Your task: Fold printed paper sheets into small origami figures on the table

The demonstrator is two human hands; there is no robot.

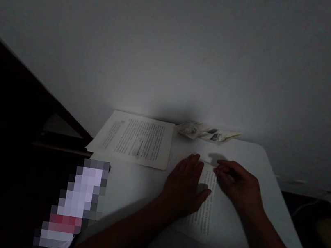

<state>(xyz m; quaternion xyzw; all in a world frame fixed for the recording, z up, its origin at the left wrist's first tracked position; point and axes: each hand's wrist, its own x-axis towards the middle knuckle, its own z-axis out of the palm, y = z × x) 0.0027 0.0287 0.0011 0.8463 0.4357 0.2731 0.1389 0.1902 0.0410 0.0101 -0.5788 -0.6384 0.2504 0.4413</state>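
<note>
Lying lengthwise toward wall [174,67], printed sheet [202,212], left hand [183,184] atop

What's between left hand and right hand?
The narrow printed sheet, lying on the white table, as the head view shows. The left hand rests across it; the right hand is at its upper right edge.

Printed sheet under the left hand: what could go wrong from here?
Tearing: the left hand lies flat on the sheet with the right hand at its top edge, so a sharp pull might rip it.
Knocking: the folded paper pieces sit just beyond the hands and could be bumped.
Misjudging edges: the light is dim.
</note>
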